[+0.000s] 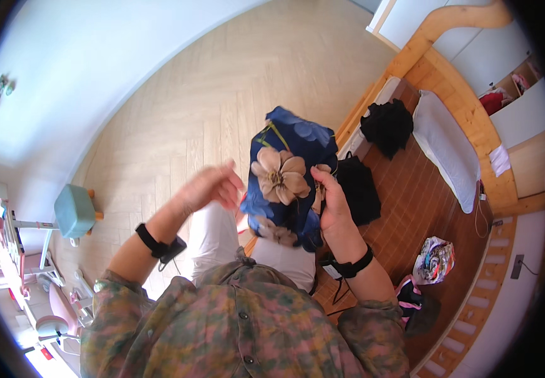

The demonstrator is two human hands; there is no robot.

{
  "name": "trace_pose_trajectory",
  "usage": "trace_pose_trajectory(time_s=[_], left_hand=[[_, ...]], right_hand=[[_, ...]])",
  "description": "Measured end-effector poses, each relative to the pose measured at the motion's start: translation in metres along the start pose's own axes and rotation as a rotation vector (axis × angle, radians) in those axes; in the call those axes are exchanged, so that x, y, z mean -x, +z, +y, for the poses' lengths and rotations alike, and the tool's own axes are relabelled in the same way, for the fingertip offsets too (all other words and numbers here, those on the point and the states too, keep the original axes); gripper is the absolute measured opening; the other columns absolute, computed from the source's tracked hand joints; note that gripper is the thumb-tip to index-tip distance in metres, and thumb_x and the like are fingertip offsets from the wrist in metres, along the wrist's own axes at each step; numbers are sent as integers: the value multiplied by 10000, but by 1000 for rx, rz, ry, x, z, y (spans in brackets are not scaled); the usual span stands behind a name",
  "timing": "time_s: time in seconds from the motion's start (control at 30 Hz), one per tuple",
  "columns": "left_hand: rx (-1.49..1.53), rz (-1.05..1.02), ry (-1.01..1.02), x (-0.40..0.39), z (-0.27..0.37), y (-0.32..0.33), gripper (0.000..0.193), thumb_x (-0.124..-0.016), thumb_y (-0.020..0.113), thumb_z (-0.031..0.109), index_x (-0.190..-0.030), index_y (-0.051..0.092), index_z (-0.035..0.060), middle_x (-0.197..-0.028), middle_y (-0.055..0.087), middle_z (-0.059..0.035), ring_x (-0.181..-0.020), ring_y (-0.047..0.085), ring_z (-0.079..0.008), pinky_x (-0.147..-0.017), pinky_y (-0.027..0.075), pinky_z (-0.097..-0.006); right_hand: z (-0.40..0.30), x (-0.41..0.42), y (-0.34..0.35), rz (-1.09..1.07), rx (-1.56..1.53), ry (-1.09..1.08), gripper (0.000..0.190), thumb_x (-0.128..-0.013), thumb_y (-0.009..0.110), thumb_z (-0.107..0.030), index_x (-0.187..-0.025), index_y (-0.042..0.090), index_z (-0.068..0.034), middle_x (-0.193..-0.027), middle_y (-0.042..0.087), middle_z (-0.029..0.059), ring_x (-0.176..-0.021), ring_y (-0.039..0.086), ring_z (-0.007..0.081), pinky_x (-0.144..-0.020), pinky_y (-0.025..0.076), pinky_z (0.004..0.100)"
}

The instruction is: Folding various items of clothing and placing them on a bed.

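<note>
My right hand (336, 201) grips the right edge of a dark blue floral cloth (277, 175), its thumb on top and the fingers hidden beneath. The cloth looks folded or bunched, with large beige and blue flowers, and is held up in front of my lap. Just left of it is my left hand (216, 186), blurred, its fingers partly spread and holding nothing that I can see. A black folded cloth (358, 189) lies on the bed to the right of my right hand.
On the brown bed mat (395, 227) are a black bunched garment (388, 125), a pale pillow (447, 146), a colourful patterned bundle (434, 261) and a pink-and-dark cloth (408, 295). A wooden headboard (471, 113) borders the bed. A teal stool (75, 211) stands at left.
</note>
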State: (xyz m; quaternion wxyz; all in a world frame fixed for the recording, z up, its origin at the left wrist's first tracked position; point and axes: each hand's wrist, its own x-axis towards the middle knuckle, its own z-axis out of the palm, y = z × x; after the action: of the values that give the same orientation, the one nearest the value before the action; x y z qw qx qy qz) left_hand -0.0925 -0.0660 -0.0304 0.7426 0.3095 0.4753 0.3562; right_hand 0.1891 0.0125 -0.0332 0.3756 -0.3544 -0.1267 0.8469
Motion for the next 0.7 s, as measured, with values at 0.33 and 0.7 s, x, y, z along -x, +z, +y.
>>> trace_pose_trajectory(time_s=[0.33, 0.7], left_hand=[[598, -102, 208, -38, -52, 41, 337, -868, 654, 376, -1063, 493, 153, -898, 518, 35, -797, 505, -75, -665, 409, -217], [399, -137, 186, -6, 5, 41, 184, -773, 618, 96, -943, 575, 40, -751, 556, -32, -665, 538, -141, -582, 411, -234]], right_hand=[[107, 6, -8, -136, -42, 23, 135, -857, 587, -38, -982, 603, -84, -989, 636, 33, -981, 613, 163, -807, 491, 325], [47, -15, -98, -107, -84, -52, 346, -950, 515, -246, -1228, 549, -43, -1183, 613, 102, -1040, 614, 237, -954, 473, 387]])
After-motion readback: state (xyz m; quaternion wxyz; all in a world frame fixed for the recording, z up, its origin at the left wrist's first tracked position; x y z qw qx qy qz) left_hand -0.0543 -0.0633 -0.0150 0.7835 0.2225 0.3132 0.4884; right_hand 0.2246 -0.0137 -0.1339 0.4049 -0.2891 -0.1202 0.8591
